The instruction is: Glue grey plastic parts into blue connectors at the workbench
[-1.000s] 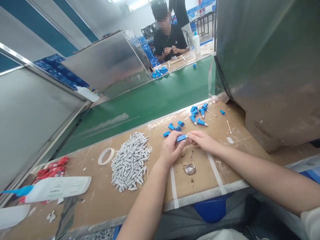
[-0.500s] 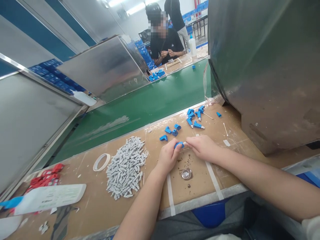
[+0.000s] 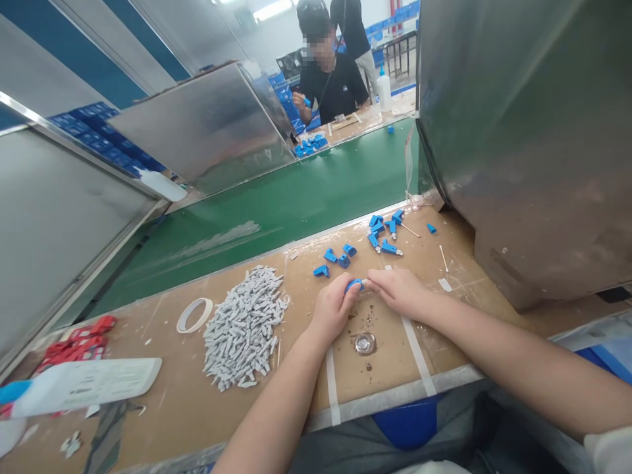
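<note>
My left hand [image 3: 334,304] is closed around a small blue plastic part [image 3: 354,284] above the brown work table. My right hand [image 3: 395,289] pinches a small pale piece [image 3: 365,282] at the right end of that blue part; the fingers hide most of it. Just beyond my hands lie several loose blue parts [image 3: 344,261]. Farther to the right is a cluster of blue parts [image 3: 388,247], some with pale tips. Below my hands a small clear round dish [image 3: 365,343] rests on the table. Left of my forearm spreads a large pile of grey plastic pieces [image 3: 244,329].
A roll of tape [image 3: 194,315], a white bottle [image 3: 93,385] and red parts [image 3: 79,342] lie at left. A cotton swab [image 3: 444,259] lies at right. Beyond runs a green conveyor belt [image 3: 276,197]. A metal housing [image 3: 533,145] stands right. A co-worker [image 3: 330,85] sits across.
The view has shifted slightly. My hands keep their grip on the blue part and the pale piece. Across the belt, the co-worker's hands have separated, one now raised with a blue part.
</note>
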The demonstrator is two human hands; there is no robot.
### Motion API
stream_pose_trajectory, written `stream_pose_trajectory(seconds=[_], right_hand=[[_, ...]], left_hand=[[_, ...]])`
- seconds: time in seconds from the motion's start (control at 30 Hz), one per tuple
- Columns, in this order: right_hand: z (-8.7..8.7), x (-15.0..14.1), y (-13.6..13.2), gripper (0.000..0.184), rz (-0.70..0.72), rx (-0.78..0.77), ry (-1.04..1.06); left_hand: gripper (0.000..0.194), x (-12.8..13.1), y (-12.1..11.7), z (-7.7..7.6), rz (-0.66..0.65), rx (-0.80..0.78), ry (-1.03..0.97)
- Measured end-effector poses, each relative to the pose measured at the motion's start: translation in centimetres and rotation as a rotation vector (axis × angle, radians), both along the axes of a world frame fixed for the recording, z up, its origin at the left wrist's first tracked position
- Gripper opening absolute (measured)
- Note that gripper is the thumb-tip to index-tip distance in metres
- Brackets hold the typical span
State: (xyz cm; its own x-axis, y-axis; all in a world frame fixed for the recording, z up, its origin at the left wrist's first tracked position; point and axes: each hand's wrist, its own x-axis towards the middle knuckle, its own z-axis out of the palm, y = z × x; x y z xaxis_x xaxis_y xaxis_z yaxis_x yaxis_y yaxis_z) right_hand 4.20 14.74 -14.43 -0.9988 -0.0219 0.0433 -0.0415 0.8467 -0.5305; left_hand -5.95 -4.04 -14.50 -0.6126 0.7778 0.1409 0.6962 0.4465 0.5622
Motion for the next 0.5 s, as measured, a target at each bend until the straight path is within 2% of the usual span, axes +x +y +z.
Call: stream_pose_trajectory(seconds=[0.1, 0.17, 0.3, 0.4, 0.5], right_hand=[[0.3, -0.5, 0.9, 0.037, 0.000, 0.038, 0.033], [0.6, -0.8, 1.4, 0.039, -0.017, 0.073, 0.050], [0.9, -1.4, 2.7, 0.046, -0.187, 0.169, 0.033], [0.8, -2.1, 4.0, 0.052, -0.315, 0.220, -0.016], [0.8, -2.6, 4.7, 0.054, -0.332, 0.225, -0.069]], left_hand=[[0.038, -0.7, 0.3, -0.1, -0.004, -0.003, 0.024], [0.034, -1.2, 0.4, 0.0, -0.024, 0.070, 0.048], [0.035, -2.3, 0.4, 0.1, 0.036, 0.236, 0.113], [0.020, -3.1, 0.4, -0.2, 0.084, 0.207, 0.126], [0.016, -3.8, 0.1, -1.1, 0.058, 0.160, 0.200]])
